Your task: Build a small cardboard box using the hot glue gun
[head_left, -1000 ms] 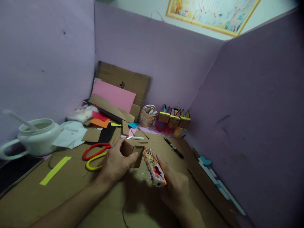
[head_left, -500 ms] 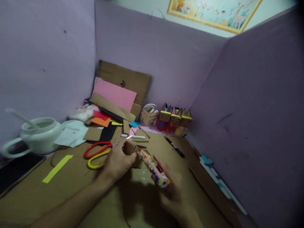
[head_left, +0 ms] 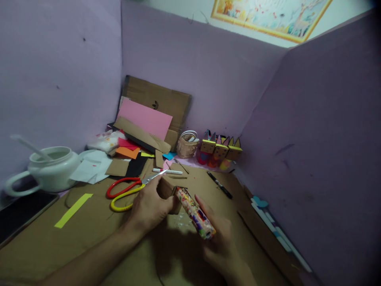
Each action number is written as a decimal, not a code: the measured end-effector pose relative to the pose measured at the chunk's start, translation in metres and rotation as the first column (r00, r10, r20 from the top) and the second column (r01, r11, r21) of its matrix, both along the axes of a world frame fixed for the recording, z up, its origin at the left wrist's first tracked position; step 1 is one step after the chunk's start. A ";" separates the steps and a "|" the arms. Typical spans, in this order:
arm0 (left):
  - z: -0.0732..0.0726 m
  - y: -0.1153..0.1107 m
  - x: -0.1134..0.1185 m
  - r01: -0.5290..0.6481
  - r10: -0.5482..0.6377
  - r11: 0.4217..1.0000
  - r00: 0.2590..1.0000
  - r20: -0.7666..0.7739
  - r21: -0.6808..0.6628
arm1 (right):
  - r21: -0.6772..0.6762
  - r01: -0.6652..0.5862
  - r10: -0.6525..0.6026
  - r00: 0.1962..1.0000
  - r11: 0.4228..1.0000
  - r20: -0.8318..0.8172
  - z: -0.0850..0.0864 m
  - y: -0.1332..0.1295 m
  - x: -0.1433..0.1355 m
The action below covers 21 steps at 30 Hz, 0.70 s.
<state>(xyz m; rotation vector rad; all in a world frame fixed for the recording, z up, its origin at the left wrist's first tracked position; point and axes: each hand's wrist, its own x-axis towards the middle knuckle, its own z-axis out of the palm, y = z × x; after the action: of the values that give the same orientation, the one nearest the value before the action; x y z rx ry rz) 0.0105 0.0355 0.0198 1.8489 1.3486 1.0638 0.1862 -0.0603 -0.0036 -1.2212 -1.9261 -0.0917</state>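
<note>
In the centre of the head view, my left hand (head_left: 151,204) is closed on a small folded piece of brown cardboard (head_left: 167,187), which stands open like a little box. My right hand (head_left: 218,234) wraps around a glue gun (head_left: 195,214) covered in a colourful pattern. The gun's front end meets the right edge of the cardboard; whether it touches cannot be made out. Just left of my left hand lie scissors (head_left: 126,200) with one red and one yellow handle, blades partly spread.
A white pot (head_left: 53,169) and a dark phone-like slab (head_left: 26,214) sit at left, near a yellow paper strip (head_left: 74,210). Paper and cardboard scraps (head_left: 143,143) pile up behind. A black pen (head_left: 219,185), a small basket (head_left: 187,146) and decorated cups (head_left: 220,153) stand beyond my hands.
The view has shifted slightly. My left hand has turned the cardboard a little, and the glue gun's front end stays beside its edge. Both hands keep their hold.
</note>
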 end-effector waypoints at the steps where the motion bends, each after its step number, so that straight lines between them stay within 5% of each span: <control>1: 0.000 0.000 0.000 0.006 -0.006 1.000 1.000 0.002 0.001 | 0.004 -0.001 0.001 1.000 1.000 0.011 0.000 0.000 0.000; 8: -0.001 0.000 0.000 0.017 -0.016 1.000 0.998 0.056 -0.020 | -0.034 -0.014 0.014 1.000 0.999 -0.020 -0.004 0.000 0.001; 12: -0.002 0.006 -0.002 0.080 -0.064 0.994 0.982 0.179 -0.081 | -0.053 0.014 -0.027 0.965 0.999 -0.261 -0.003 -0.001 0.000; 16: -0.007 0.014 -0.003 0.308 -0.228 0.942 0.880 0.416 -0.135 | -0.210 0.206 -0.293 0.733 0.956 -0.614 0.001 0.005 0.011; 19: -0.014 0.014 0.000 0.455 -0.345 0.881 0.807 0.479 -0.131 | -0.363 0.260 -0.445 0.598 0.895 -0.667 -0.002 0.018 0.027; 21: -0.019 0.012 0.002 0.481 -0.374 0.867 0.802 0.466 -0.132 | -0.484 0.244 -0.522 0.604 0.840 -0.602 -0.007 0.028 0.037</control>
<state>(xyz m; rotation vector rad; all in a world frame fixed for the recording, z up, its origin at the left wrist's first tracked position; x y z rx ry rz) 0.0126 0.0477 0.0008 1.5172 0.7113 0.9337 0.2235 -0.0322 -0.0105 -1.6049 -0.9676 0.4774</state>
